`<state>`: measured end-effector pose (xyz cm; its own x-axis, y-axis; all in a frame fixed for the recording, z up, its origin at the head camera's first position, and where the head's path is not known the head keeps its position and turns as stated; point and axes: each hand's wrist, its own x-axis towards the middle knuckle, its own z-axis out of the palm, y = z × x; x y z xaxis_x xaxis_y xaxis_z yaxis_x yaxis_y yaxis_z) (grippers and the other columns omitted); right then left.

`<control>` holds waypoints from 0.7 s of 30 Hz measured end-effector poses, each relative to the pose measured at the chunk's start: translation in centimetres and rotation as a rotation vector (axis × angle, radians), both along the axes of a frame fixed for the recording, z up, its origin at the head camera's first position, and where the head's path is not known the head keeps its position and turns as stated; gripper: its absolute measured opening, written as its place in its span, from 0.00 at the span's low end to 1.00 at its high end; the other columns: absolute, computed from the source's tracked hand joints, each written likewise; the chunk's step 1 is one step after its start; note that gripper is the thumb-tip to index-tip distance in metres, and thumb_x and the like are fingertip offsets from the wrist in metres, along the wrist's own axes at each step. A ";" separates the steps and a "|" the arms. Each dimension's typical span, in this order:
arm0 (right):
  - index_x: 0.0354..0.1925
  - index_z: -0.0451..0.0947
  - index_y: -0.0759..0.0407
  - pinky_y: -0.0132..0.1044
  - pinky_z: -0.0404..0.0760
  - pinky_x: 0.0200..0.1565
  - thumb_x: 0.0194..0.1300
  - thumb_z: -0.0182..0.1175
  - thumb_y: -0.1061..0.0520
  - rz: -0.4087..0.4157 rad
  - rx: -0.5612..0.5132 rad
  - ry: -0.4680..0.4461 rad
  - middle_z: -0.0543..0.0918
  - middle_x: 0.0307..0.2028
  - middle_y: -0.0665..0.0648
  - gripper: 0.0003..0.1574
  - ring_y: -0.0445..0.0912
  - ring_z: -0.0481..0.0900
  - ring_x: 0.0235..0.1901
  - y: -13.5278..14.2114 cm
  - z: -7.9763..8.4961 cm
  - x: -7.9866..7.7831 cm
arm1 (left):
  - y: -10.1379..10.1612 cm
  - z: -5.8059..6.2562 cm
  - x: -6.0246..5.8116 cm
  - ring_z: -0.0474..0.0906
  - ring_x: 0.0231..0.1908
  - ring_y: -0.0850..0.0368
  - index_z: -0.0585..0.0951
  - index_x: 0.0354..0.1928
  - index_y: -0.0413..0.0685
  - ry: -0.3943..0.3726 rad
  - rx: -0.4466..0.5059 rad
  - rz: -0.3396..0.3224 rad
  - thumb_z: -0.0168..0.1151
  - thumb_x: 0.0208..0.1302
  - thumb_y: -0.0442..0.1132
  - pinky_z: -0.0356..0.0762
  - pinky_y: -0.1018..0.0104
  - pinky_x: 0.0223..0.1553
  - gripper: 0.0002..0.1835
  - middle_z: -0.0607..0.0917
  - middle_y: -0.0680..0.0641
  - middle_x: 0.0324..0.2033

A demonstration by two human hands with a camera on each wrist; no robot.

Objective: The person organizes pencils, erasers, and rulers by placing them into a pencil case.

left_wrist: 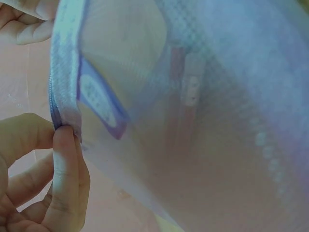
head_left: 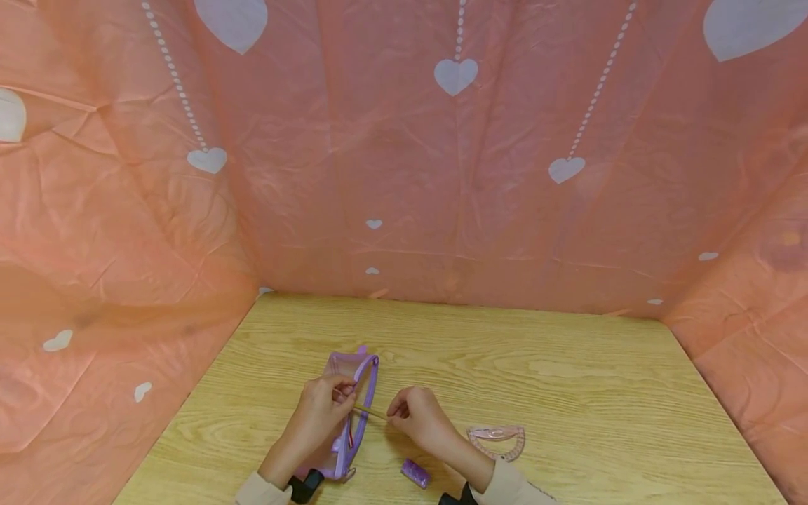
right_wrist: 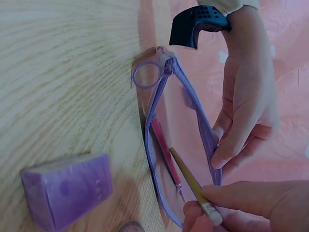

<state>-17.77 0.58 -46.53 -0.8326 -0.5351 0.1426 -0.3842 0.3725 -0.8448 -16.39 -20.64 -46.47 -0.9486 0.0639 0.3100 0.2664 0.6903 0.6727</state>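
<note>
My left hand [head_left: 323, 407] pinches the zipped edge of a purple see-through mesh pencil case [head_left: 346, 365], whose mouth gapes open. In my right hand [head_left: 421, 419] is a yellow pencil [right_wrist: 187, 176], pinched near its white eraser end. The pencil's other end points into the mouth of the case. A red pen-like stick [right_wrist: 165, 150] lies inside, seen through the opening. Through the mesh in the left wrist view show slim reddish sticks [left_wrist: 191, 92] and a purple tag with a white label [left_wrist: 99, 99].
A block eraser in a purple sleeve [head_left: 415, 473] lies on the wooden table [head_left: 568, 379], near my right wrist. Farther right is a pinkish clear protractor [head_left: 497, 442]. A ring pull [right_wrist: 146, 75] hangs from the zip. Pink sheeting with hearts [head_left: 404, 175] walls the table.
</note>
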 end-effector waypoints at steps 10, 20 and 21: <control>0.27 0.82 0.69 0.26 0.79 0.28 0.52 0.67 0.76 0.047 -0.054 -0.029 0.83 0.24 0.52 0.07 0.35 0.77 0.24 -0.2 -0.1 0.1 | 0.0 -0.1 0.0 0.79 0.25 0.65 0.85 0.37 0.33 0.012 0.013 -0.007 0.68 0.52 0.21 0.80 0.74 0.26 0.09 0.83 0.52 0.26; 0.26 0.83 0.69 0.26 0.79 0.28 0.54 0.68 0.74 0.062 -0.070 -0.065 0.84 0.23 0.54 0.04 0.33 0.76 0.23 -0.5 0.2 0.5 | 0.0 0.0 0.0 0.80 0.26 0.63 0.85 0.37 0.34 -0.001 -0.003 -0.003 0.68 0.53 0.22 0.80 0.74 0.27 0.09 0.83 0.52 0.26; 0.26 0.83 0.69 0.26 0.79 0.28 0.55 0.68 0.73 0.063 -0.073 -0.072 0.84 0.23 0.54 0.04 0.33 0.76 0.23 -0.6 0.2 0.6 | 0.0 0.0 0.0 0.80 0.26 0.63 0.85 0.37 0.34 -0.003 -0.004 -0.002 0.68 0.53 0.22 0.80 0.74 0.27 0.09 0.83 0.52 0.26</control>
<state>-17.22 0.01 -46.29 -0.8070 -0.5773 0.1243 -0.3423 0.2857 -0.8951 -16.44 -20.63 -46.47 -0.9493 0.0669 0.3073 0.2660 0.6921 0.6710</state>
